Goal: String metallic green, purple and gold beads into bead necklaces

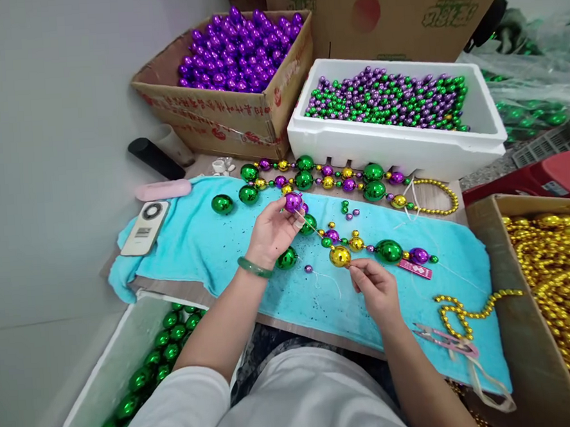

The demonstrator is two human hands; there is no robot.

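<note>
The left hand, fingers curled and partly open, holds a glossy purple plastic-looking ball between thumb and fingertips, while the right hand is closed in a pinch at the right edge of a glossy gold plastic-looking ball. From the purple ball a thin pale thread slants towards the gold one, which lies to the right and nearer the body, closer to the right hand. Beyond it, a multicoloured beaded strand stretches lengthwise left to right on the turquoise cloth towel.
</note>
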